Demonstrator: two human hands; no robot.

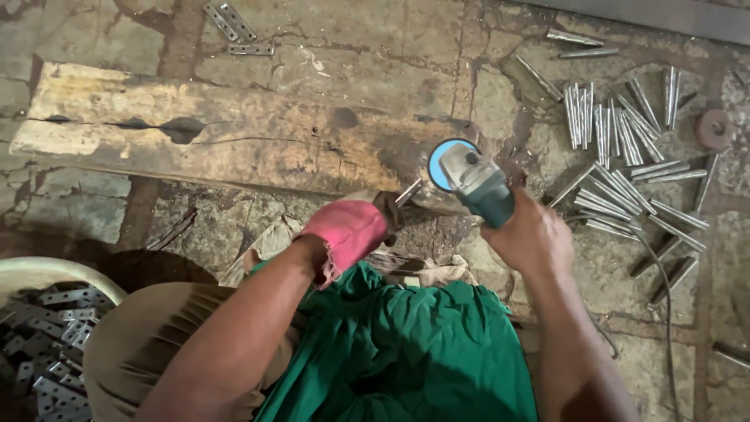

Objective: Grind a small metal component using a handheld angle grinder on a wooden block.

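Nearest, at six o'clock, green cloth garment point(406, 344) across the lap; at eight o'clock a pale round basin point(31, 273) heaped with flat perforated steel plates point(47, 344). Just beyond, left hand point(351, 230) in a pink fabric glove, clenched on a short slim steel rod point(408, 191) whose long axis points to one o'clock, toward the blue grinding disc point(444, 162) just beside its tip. Right hand point(531, 234) wrapped tight on the teal-bodied angle grinder point(476, 187), disc nearer this hand. Behind, at eleven o'clock, a cracked wooden plank point(219, 129), far edge open. At two o'clock, scattered steel rods point(625, 148), crowding that side of the cracked stone floor point(375, 39).
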